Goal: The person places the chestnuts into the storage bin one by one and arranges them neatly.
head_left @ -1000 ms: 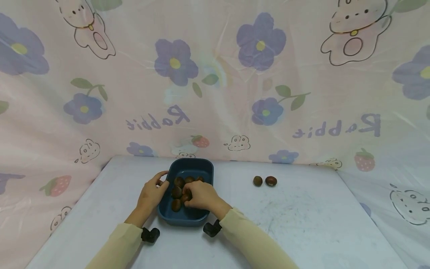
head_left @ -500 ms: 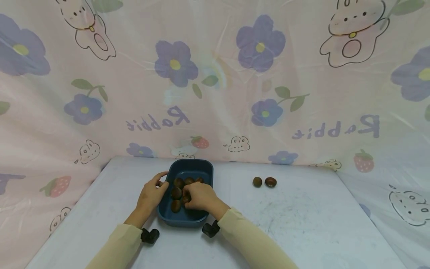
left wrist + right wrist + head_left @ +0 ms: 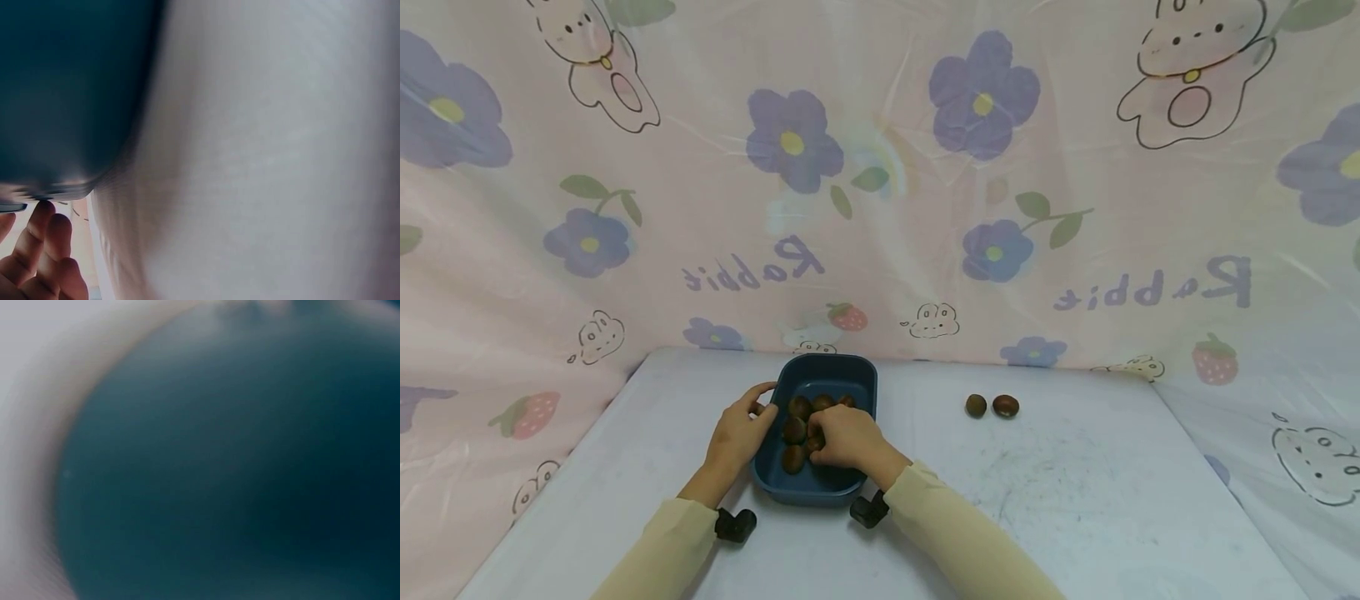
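A dark blue rectangular box stands on the table with several brown chestnuts in it. My left hand rests at its left side, thumb and index finger at the rim. In the left wrist view, the relaxed fingers touch the box's outer wall. Reaching in over the right rim, my right hand has its fingers curled and pinches a chestnut, partly hidden by them. The right wrist view is filled by the blurred blue box wall.
Two more chestnuts, a rounder one and a glossy one, lie to the right of the box on the white table. A patterned curtain hangs behind the table. Black wrist cameras sit below both wrists.
Almost nothing differs. The right hand stays in the box at the same chestnut, its wrist shifted very slightly left; the left hand keeps its place at the rim.
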`<control>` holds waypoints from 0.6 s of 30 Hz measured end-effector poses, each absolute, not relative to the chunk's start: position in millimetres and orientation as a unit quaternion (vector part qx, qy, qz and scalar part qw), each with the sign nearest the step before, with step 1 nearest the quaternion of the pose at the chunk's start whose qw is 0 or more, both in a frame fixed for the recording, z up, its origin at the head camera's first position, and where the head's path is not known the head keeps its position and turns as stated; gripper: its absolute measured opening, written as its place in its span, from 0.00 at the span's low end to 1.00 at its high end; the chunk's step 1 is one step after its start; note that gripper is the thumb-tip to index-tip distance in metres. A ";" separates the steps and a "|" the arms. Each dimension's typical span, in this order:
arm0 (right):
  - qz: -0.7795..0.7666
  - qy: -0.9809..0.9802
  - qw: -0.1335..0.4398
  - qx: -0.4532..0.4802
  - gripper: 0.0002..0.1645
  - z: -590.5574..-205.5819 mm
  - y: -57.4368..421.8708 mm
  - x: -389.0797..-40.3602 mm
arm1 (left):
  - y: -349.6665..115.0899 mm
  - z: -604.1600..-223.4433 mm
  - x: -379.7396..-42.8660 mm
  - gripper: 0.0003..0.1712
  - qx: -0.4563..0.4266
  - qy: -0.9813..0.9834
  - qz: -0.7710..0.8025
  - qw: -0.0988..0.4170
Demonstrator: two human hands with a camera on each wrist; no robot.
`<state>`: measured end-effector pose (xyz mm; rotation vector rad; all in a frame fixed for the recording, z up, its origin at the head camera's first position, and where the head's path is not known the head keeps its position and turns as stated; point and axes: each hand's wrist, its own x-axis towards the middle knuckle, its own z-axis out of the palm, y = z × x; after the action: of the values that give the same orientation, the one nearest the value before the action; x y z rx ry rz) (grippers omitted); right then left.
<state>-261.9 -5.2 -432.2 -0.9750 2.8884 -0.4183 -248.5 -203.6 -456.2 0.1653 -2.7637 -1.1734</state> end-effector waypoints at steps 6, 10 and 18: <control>-0.138 0.939 0.028 -0.315 0.17 -433.6 -4.8 -262.4 | -203.3 -455.2 -248.5 0.26 0.055 -0.917 -0.390 0.068; -0.136 0.940 0.024 -0.312 0.18 -433.5 -4.5 -261.5 | -203.3 -454.3 -248.2 0.26 0.052 -0.917 -0.389 0.070; -0.126 0.943 0.011 -0.307 0.18 -433.7 -2.4 -257.9 | -202.0 -453.0 -247.0 0.26 0.057 -0.919 -0.386 0.063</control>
<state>-257.9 -2.4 -433.7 -0.9594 2.9426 -0.3918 -247.0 -202.0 -453.0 0.1725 -2.7758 -1.1661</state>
